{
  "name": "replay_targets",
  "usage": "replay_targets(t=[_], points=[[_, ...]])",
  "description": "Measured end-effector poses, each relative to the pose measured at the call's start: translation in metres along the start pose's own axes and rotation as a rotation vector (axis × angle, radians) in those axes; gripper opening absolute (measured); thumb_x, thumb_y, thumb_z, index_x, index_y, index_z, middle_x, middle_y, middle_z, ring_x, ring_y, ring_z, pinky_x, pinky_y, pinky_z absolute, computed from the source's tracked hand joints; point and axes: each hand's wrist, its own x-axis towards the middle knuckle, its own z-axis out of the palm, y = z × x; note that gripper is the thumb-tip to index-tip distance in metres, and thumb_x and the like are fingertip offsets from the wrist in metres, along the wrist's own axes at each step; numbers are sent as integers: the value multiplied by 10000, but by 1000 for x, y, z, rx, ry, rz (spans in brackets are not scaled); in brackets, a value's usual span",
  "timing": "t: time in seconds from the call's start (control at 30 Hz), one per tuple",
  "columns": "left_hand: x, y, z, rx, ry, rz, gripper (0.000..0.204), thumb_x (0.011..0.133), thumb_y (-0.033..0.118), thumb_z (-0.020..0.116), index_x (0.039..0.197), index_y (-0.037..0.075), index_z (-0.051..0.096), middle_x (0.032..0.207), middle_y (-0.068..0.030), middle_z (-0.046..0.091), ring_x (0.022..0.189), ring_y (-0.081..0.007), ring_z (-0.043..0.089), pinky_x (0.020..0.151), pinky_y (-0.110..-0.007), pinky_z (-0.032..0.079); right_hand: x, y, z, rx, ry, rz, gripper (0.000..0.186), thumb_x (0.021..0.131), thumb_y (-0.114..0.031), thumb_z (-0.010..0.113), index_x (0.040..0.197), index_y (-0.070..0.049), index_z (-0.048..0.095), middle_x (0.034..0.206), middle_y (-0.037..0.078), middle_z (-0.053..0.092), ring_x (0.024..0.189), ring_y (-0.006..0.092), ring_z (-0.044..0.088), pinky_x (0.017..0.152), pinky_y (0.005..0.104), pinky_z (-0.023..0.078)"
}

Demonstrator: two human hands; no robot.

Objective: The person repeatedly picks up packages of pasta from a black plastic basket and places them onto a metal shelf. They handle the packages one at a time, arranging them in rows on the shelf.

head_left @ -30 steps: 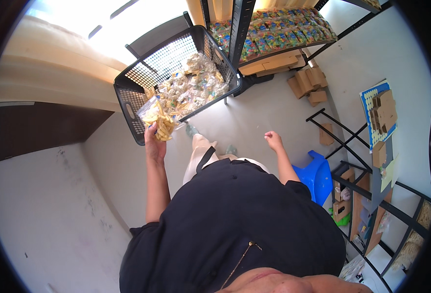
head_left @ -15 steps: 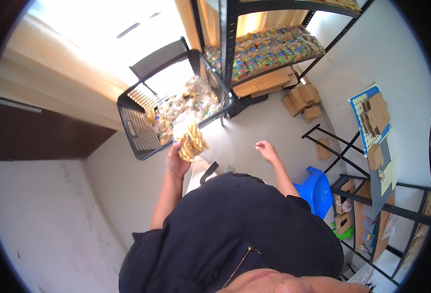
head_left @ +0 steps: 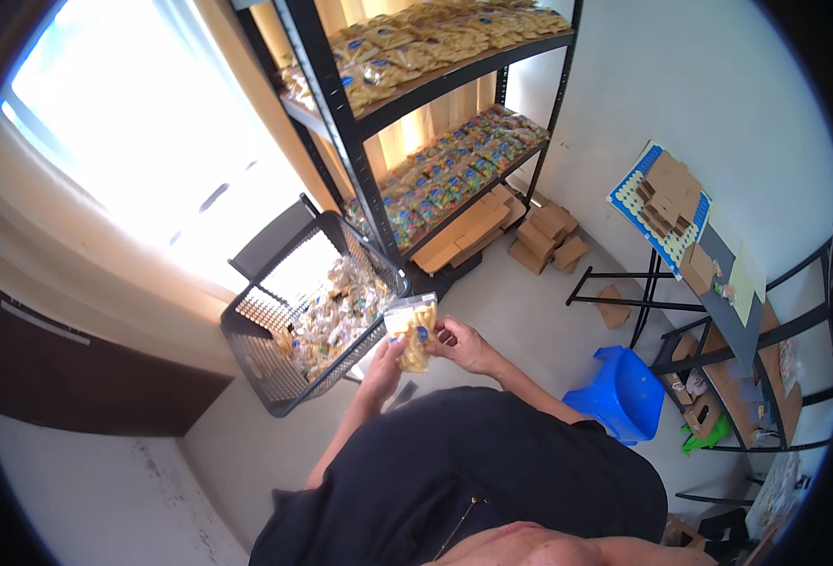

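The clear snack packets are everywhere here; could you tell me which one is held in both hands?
The clear packet of yellow snacks, alone above the black wire basket.

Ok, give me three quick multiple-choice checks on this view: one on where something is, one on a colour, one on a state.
1. Where is the black wire basket?
A. on the top shelf
B. on the floor beside the black shelf rack
C. on the blue stool

2. What colour is the stool?
A. red
B. white
C. blue

3. How is the clear snack packet held?
A. between both hands
B. by one hand only
C. it lies in the basket

Answers:
1 B, the basket sits low by the rack's foot.
2 C, the plastic stool is plainly blue.
3 A, the left hand and right hand both grip the packet.
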Motion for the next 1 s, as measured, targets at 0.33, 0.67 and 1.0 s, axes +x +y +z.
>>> replay_targets(t=[0.33, 0.67, 1.0], points=[[12, 4, 34, 216, -135, -97, 447, 1024, 305, 357, 1280, -43, 467, 1161, -116, 584, 1062, -182, 572, 949, -328, 435, -21, 22, -26, 41, 174, 119, 510, 835, -307, 738, 1173, 25, 548, 1007, 98, 646, 919, 164, 615, 817, 311, 490], [18, 5, 46, -17, -165, -55, 398, 998, 252, 475, 1271, -38, 482, 1164, -121, 602, 1057, -199, 594, 934, -355, 468, -43, 27, -41, 168, 287, 80, 513, 852, -267, 727, 1224, 26, 528, 1144, 124, 628, 1036, 177, 601, 905, 314, 471], [19, 3, 43, -10, -109, -40, 342, 961, 171, 556, 1250, -6, 507, 1178, -84, 610, 1041, -169, 604, 914, -336, 480, -43, 35, -46, 111, 342, 120, 508, 854, -260, 725, 1215, 40, 529, 1132, 126, 637, 1044, 187, 596, 910, 323, 464]])
